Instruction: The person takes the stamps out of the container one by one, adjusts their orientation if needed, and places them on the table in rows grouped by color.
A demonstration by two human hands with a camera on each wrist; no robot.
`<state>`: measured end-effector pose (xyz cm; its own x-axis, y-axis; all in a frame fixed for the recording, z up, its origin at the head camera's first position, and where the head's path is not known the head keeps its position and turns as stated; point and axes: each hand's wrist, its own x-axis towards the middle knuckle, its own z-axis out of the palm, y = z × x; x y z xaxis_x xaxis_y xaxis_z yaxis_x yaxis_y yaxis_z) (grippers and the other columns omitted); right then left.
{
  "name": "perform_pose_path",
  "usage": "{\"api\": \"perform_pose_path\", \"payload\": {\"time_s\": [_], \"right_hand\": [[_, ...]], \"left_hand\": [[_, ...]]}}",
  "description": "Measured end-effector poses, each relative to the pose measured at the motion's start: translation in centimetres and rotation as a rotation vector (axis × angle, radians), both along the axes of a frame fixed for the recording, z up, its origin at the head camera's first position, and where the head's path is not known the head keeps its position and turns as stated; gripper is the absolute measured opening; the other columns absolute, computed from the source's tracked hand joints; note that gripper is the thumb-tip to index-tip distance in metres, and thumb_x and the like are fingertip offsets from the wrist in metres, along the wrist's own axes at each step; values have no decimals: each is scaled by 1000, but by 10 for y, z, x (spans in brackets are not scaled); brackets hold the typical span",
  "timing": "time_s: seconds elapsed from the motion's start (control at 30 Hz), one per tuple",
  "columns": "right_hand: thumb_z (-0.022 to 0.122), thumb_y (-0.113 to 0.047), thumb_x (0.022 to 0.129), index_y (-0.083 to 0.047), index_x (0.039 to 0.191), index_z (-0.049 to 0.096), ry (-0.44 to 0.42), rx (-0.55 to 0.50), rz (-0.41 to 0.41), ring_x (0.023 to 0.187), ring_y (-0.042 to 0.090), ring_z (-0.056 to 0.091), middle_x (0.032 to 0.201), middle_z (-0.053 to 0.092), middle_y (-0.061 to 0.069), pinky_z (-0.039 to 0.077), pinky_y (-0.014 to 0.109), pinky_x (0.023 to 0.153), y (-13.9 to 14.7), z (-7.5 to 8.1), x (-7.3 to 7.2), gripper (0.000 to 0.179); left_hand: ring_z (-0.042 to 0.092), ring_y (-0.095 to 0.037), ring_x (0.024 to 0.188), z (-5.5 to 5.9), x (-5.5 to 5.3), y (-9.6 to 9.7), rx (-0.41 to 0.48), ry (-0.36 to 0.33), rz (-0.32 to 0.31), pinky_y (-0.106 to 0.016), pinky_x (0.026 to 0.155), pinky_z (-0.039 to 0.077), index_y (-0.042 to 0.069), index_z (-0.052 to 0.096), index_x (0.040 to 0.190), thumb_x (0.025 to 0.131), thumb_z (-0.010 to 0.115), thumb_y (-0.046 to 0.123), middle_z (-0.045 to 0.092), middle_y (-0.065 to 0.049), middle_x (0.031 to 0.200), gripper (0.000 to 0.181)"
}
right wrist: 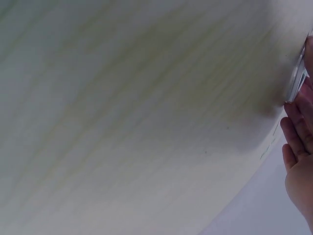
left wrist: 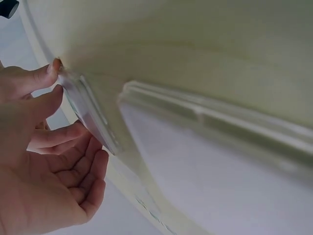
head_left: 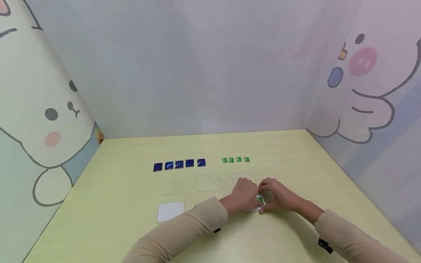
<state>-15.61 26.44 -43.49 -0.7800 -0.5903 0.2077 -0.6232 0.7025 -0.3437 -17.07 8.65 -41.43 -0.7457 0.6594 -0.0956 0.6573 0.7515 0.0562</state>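
Observation:
A flat, clear-edged case (head_left: 261, 206) with white inside and a green piece (head_left: 260, 200) in it lies on the table, mostly covered by both hands. My left hand (head_left: 245, 193) holds its left side, with thumb and curled fingers at the edges in the left wrist view. From the right, my right hand (head_left: 277, 195) grips the case, thumb at the near edge and fingers at the far one. The right wrist view catches only a sliver of the case (right wrist: 297, 73) beside the fingers. A clear lid-like square (head_left: 242, 178) lies just beyond the left hand.
Two more clear squares (head_left: 174, 186) lie left of it in a row. Nearer stands a clear case with a white face (head_left: 170, 211). Behind are several dark blue squares (head_left: 179, 164) and several small green pieces (head_left: 239, 159). Printed curtains (head_left: 197, 73) enclose the table.

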Motion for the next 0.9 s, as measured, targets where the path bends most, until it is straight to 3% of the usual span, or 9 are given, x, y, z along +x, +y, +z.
{"api": "perform_pose_path", "payload": {"time_s": [0.33, 0.9], "right_hand": [[83, -53, 68, -13, 100, 75, -9, 7, 9, 93, 8, 57, 97, 68, -9, 50, 33, 86, 0, 1, 1, 52], [85, -51, 67, -13, 95, 74, 15, -14, 27, 92, 8, 58, 95, 68, -9, 50, 32, 84, -1, 0, 0, 49]], "left_hand": [[45, -12, 79, -1, 0, 4, 6, -18, 70, -26, 80, 36, 21, 69, 94, 82, 69, 59, 61, 7, 81, 41], [44, -13, 77, 2, 1, 7, 21, -43, 115, -26, 78, 35, 23, 72, 99, 80, 75, 52, 62, 7, 81, 35]]}}
